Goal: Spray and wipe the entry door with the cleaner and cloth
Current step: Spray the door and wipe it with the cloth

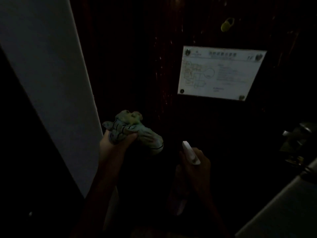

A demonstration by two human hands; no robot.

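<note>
Standing close to a dark brown door [137, 66], a person holds both hands up in front of it. The room is very dark, so many things are hard to see.

The left hand [118, 143] is low in the middle of the view. Its fingers [132, 135] are curled tight around a bunched-up cloth [130, 127]. The cloth is pale green with some yellow and thin dark lines on it. It sticks out above and to the right of the hand, right in front of the door. It is too dark to tell if the cloth touches the wood.

The right hand [195, 167] is lower and a bit to the right. It is wrapped around a spray bottle [190, 152]. Only the white top of the bottle shows well, and it points up and to the left, toward the door. The rest of the bottle is lost in the dark under the hand.

A white sign [221, 73] with a small map and tiny words is fixed on the door, up and to the right of the hands. The words are too blurry to read. A little yellow tag [227, 24] hangs above the sign. A pale wall [48, 83] runs along the left side of the door. A dark handle [298, 140] shows at the far right edge.
</note>
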